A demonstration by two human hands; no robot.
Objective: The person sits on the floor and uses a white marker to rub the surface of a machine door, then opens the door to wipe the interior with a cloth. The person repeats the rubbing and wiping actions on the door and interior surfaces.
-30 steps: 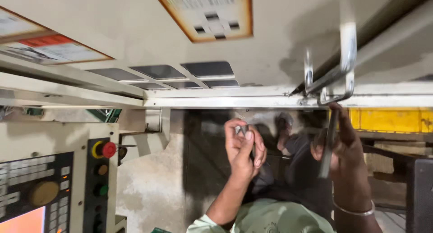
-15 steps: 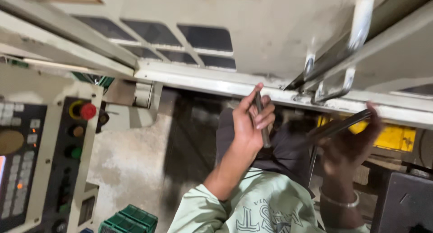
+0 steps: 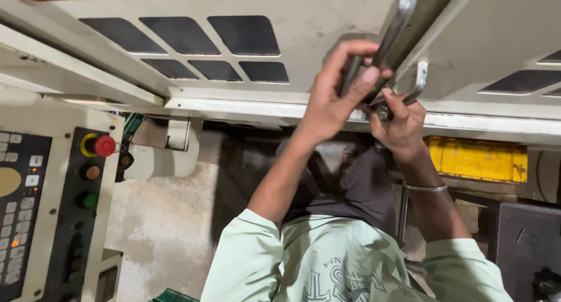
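Nearest the camera is the pale green shirt (image 3: 345,261), both sleeves raised. The left hand (image 3: 336,94) is closed around a dark metal rod (image 3: 352,74), thumb pressed on it, right beside the chrome door handle (image 3: 392,30). The right hand (image 3: 400,124), with a thin bangle (image 3: 423,188) on its wrist, is curled at the handle's lower bracket (image 3: 418,83); what it grips is hidden. Farther left stands the control panel (image 3: 35,214) with a red emergency button (image 3: 104,145); behind the hands is the cream machine door (image 3: 280,21).

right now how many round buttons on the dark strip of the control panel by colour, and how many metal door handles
red button: 1
amber button: 1
green button: 1
metal door handles: 2, the long one under the left hand, the short one by the right hand
total: 5
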